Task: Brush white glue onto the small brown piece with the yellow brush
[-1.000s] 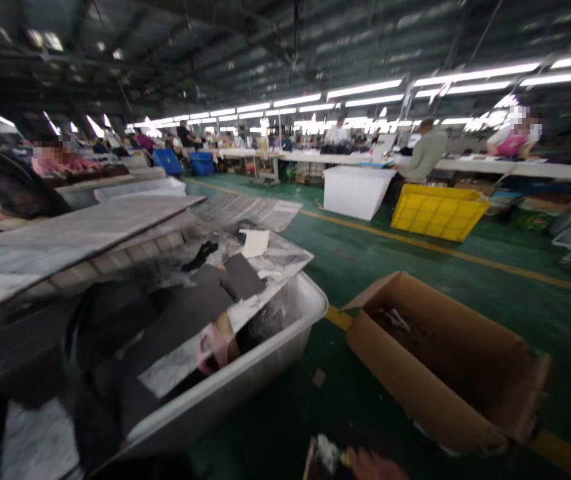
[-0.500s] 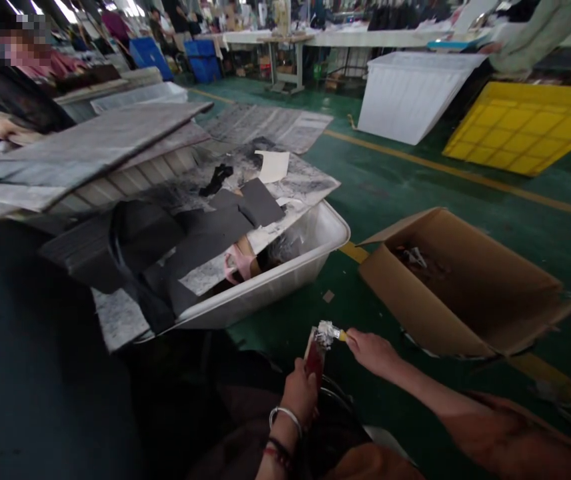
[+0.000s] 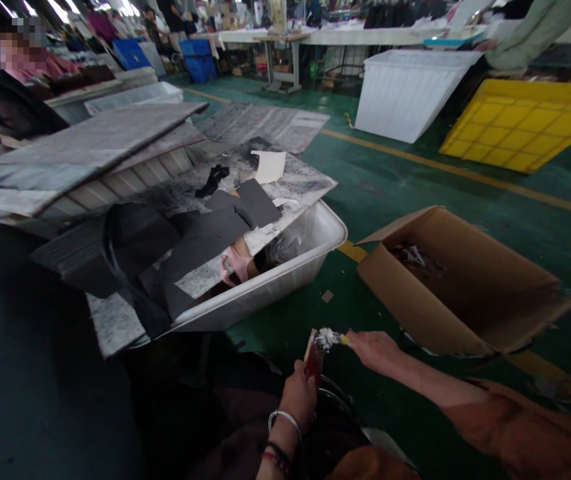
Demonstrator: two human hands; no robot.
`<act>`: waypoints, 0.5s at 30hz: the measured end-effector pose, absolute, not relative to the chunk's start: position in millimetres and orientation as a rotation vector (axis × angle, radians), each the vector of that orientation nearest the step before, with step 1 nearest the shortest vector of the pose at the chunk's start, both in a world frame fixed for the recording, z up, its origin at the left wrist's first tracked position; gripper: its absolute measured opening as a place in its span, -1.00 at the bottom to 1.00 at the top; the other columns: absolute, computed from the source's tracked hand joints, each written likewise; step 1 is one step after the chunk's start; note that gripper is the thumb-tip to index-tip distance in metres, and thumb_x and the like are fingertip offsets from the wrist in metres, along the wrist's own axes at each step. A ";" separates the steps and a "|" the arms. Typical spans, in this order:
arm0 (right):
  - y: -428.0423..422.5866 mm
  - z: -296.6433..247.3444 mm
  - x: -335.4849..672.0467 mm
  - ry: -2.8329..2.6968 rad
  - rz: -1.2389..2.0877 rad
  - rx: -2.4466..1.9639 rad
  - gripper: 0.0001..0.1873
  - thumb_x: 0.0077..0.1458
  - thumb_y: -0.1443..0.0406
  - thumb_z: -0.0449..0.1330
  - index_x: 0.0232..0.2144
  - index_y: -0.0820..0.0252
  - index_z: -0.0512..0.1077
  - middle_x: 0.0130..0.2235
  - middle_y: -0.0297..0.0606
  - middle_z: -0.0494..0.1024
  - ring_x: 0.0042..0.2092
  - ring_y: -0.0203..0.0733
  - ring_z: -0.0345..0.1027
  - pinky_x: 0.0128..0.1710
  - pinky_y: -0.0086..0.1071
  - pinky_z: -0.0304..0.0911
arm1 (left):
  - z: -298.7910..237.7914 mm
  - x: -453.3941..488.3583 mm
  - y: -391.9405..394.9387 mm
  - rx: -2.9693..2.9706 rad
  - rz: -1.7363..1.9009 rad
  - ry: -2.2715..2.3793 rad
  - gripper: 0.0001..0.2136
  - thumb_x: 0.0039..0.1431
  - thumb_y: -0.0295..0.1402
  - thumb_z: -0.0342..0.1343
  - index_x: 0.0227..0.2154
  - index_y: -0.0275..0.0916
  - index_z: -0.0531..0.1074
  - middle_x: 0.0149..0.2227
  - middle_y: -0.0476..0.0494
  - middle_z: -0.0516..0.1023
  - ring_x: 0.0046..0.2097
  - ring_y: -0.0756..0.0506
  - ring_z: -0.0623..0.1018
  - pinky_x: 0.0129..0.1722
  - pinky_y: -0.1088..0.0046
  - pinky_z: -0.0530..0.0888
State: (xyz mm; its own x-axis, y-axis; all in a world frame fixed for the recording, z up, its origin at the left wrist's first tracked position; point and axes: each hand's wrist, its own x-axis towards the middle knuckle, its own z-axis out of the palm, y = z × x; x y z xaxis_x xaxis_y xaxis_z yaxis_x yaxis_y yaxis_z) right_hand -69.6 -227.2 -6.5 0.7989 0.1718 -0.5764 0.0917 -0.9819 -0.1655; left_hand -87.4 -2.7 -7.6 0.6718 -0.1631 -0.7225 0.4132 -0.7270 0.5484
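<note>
My left hand (image 3: 299, 395), with bracelets on the wrist, is closed around a dark red flat piece (image 3: 314, 358) held upright over my lap. My right hand (image 3: 373, 349) pinches a small brush with a yellow handle (image 3: 329, 338). Its whitish, glue-caked bristles rest on the top edge of the red piece. Both hands are low in the view, above the green floor.
A white plastic tub (image 3: 285, 277) holding dark sheets and grey boards stands to the left. An open cardboard box (image 3: 458, 293) lies on its side to the right. A yellow crate (image 3: 520, 127) and a white bin (image 3: 405, 93) stand farther back. Other people work at distant tables.
The view dropped from the hall to my lap, bringing both hands into sight. Over the last half second the brush stayed on the red piece's top edge with only slight shifts.
</note>
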 end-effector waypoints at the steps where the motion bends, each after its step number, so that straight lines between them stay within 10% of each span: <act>1: -229.1 -9.5 -75.4 -0.221 0.973 -2.833 -0.78 0.11 0.30 -0.02 -0.27 0.17 0.41 -0.33 -0.11 0.53 -0.25 -0.04 0.43 -0.31 -0.28 0.19 | -7.3 -87.8 -2.3 2.161 -1.023 0.200 -0.85 0.14 -0.49 -0.11 -0.21 -0.26 0.20 -0.28 -0.19 0.53 -0.26 -0.05 0.53 -0.23 0.47 0.36; 15: -264.3 -8.2 -60.4 -0.219 0.875 -2.570 -0.50 0.22 0.12 -0.27 -0.30 0.21 0.41 -0.49 -0.30 0.45 -0.46 -0.30 0.31 -0.48 -0.50 0.16 | -6.9 -89.5 -2.2 2.107 -0.995 0.171 -0.86 0.14 -0.50 -0.12 -0.22 -0.25 0.20 -0.22 -0.23 0.52 -0.20 -0.05 0.52 -0.24 0.52 0.36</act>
State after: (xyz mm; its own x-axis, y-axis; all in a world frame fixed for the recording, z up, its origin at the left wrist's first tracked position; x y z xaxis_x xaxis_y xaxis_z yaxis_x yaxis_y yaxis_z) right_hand -60.4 -264.3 -8.2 0.7900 0.2756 -0.5477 0.0146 -0.9015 -0.4325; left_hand -89.5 -2.2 -6.9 0.6841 -0.1954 -0.7028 0.4189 -0.6836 0.5977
